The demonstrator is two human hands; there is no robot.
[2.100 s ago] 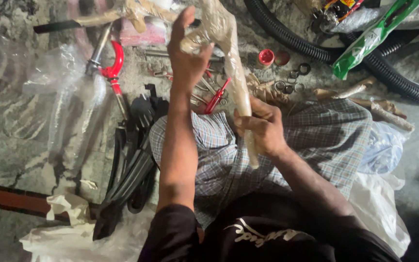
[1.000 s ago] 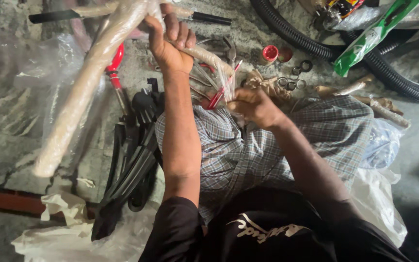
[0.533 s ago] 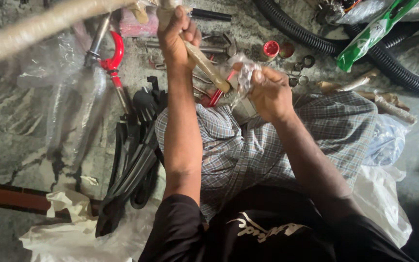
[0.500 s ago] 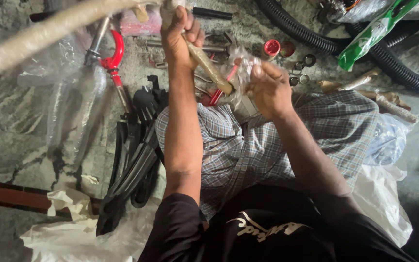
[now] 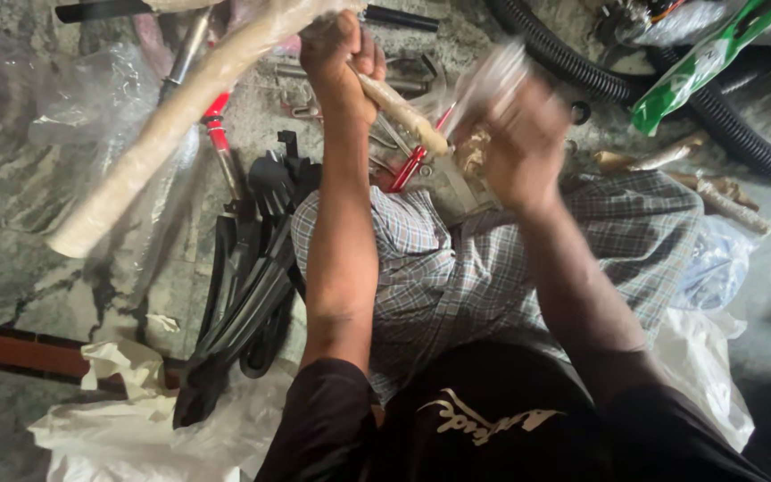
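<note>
Paper-wrapped, the long bent tan tube [image 5: 180, 107] runs through the fist of the left hand [image 5: 336, 54], fingers clamped round it near its bend; it looks stiff, light and rather slick. The right hand [image 5: 515, 143], blurred, pinches crinkly clear plastic wrap [image 5: 484, 80] beside its fingertips.

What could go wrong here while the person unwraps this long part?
The left hand alone grips the long wrapped part, so its free end might swing into the red-handled tools below. The right hand, blurred, tugs clear wrapping; a sudden tear might jerk it loose.
</note>
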